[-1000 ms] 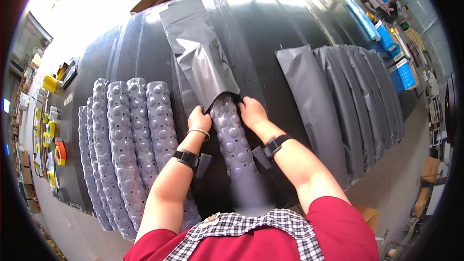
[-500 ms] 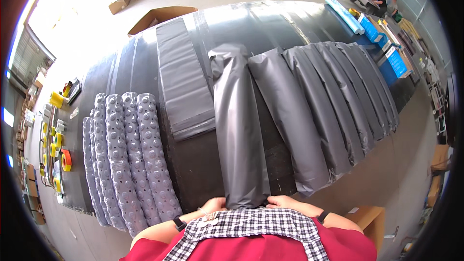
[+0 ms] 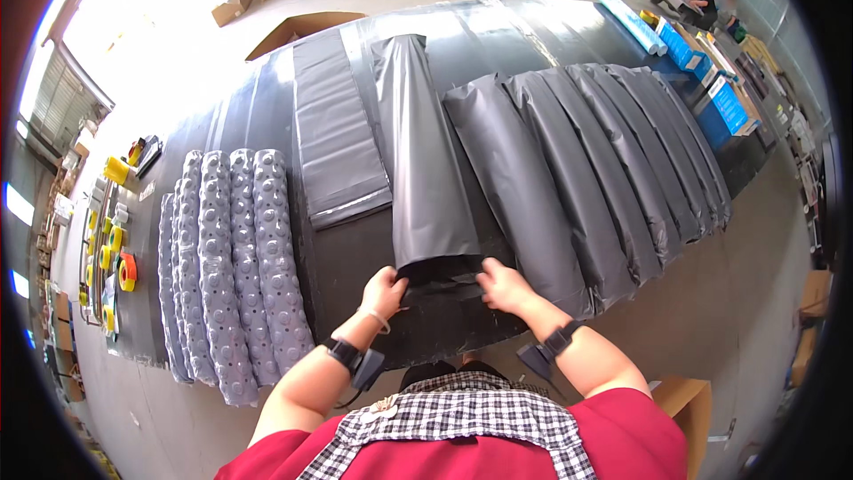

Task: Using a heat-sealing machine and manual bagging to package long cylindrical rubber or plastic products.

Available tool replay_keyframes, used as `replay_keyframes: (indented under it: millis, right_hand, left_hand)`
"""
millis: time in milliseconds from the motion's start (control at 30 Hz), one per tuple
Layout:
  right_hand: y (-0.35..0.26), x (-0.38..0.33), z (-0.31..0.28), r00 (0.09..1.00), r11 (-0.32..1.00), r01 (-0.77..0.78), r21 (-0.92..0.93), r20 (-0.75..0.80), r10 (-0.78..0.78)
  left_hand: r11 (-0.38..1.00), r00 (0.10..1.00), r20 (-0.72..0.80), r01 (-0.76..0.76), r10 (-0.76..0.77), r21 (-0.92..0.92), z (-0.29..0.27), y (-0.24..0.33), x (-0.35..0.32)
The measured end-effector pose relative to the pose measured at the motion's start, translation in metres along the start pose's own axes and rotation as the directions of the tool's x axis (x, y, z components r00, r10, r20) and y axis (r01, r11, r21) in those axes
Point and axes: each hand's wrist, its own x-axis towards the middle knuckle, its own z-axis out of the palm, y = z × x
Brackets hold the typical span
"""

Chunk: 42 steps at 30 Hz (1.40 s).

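Note:
A long dark grey plastic mailing bag (image 3: pixel 433 178) lies lengthwise on the black table (image 3: pixel 346 302), bulging over its length. Its near end gapes, and the inside looks dark. At the left corner of that mouth, my left hand (image 3: pixel 384 290) pinches the edge. My right hand (image 3: pixel 504 284) grips the opposite corner, fingers closed. To the left lies a flat stack of the same grey bags (image 3: pixel 340 133). On the right, several filled grey bags (image 3: pixel 569 196) rest side by side. What is inside the held bag cannot be seen.
Several rolled grey bumpy mats (image 3: pixel 216 258) in clear wrap lie at the left. Tape rolls (image 3: pixel 128 272) line the left edge. Blue boxes (image 3: pixel 729 102) and light blue rolls (image 3: pixel 631 22) sit far right. A cardboard box (image 3: pixel 680 409) stands by my right side; a person (image 3: pixel 705 0) is in the background.
Both hands have moved forward, away from my body, with the bag's near end. The bag has slid farther up the table, and its mouth now gapes into view.

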Motion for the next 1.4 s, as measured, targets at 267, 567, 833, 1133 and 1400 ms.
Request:
replay_keyframes:
  millis: [267, 567, 833, 1133, 1400]
  right_hand:
    - [0.011, -0.096, 0.019, 0.948, 0.938, -0.294, -0.185, 0.071, 0.311]
    - [-0.067, -0.113, 0.020, 0.922, 0.934, 0.356, 0.032, 0.150, -0.356]
    - [-0.080, -0.071, 0.085, 0.690, 0.648, 0.657, -0.385, -0.039, -0.723]
    - [-0.063, -0.095, 0.055, 0.999, 0.423, 0.011, 0.906, -0.031, 0.041]
    - [0.092, -0.313, -0.027, 0.695, 0.607, -0.701, 0.375, 0.165, 0.700]
  left_hand:
    - [0.959, 0.964, 0.204, 0.210, -0.171, -0.189, 0.029, -0.024, -0.092]
    - [0.725, 0.938, 0.290, 0.333, -0.189, -0.603, 0.029, -0.049, -0.130]
    - [0.758, 0.955, 0.275, 0.261, -0.111, -0.598, 0.029, -0.032, -0.142]
    - [0.850, 0.952, 0.253, 0.274, -0.173, -0.450, 0.027, -0.037, -0.135]
    - [0.965, 0.964, -0.047, -0.262, 0.262, 0.018, -0.010, -0.036, -0.117]
